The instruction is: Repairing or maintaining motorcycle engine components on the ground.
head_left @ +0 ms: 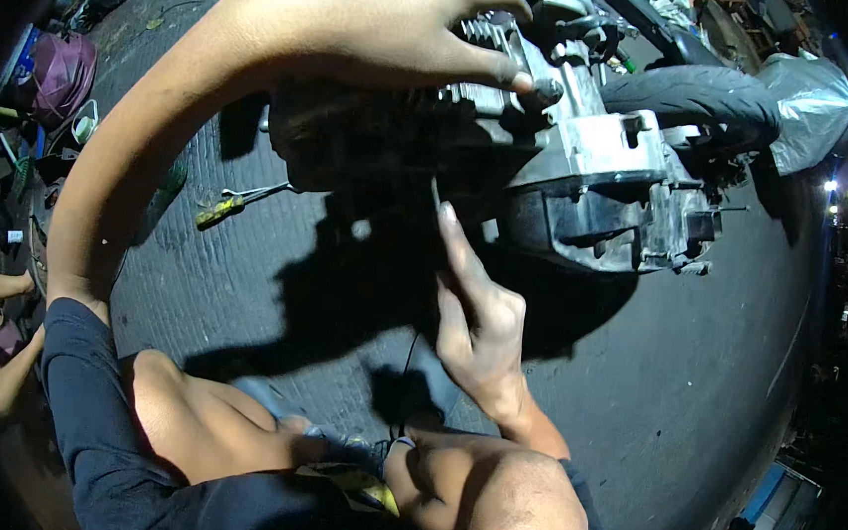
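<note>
A scooter engine with metal casings fills the upper middle, its left underside in deep shadow. Across its top reaches my left hand, thumb and fingers spread wide round a part of the engine. The thumb tip presses beside a small dark rubber-like knob. Below the engine, my right hand is closed with the index finger stretched along a thin metal shaft. That shaft points up at the shadowed underside; its handle is hidden in the hand, and I cannot tell whether the tip touches.
A black tyre and a silver cover are at the upper right. On the ground at left lie a yellow-handled screwdriver and a wrench. A purple bag, clutter and another person's limbs are at the far left.
</note>
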The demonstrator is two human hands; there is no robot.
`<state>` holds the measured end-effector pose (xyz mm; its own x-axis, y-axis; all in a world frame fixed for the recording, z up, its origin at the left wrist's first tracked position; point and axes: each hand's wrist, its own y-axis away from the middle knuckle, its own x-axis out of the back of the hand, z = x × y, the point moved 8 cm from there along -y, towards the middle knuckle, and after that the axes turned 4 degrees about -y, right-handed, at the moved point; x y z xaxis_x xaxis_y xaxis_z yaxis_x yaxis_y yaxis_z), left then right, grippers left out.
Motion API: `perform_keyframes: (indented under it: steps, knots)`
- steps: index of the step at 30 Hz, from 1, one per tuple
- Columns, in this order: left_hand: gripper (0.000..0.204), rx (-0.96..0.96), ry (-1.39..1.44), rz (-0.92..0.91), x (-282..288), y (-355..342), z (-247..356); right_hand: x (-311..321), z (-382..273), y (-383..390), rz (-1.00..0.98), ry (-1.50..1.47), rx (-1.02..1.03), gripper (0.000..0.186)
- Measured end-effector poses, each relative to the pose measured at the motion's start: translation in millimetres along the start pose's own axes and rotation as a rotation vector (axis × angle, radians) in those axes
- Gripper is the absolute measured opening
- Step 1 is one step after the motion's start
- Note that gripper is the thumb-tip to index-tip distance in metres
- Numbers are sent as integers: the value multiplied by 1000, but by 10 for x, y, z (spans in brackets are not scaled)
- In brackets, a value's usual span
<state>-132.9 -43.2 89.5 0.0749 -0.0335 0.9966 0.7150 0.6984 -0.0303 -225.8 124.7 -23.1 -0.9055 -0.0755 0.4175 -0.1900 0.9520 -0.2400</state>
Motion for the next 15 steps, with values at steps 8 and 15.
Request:
perform_keyframes:
  steps: [8, 15]
  knots:
    - [65, 27, -18, 15, 28, -17, -42, -183, 33, -128, 79, -114, 141, 59]
    - [62, 126, 27, -51, 72, 26, -46, -316, 272, -90, 66, -69, -37, 42]
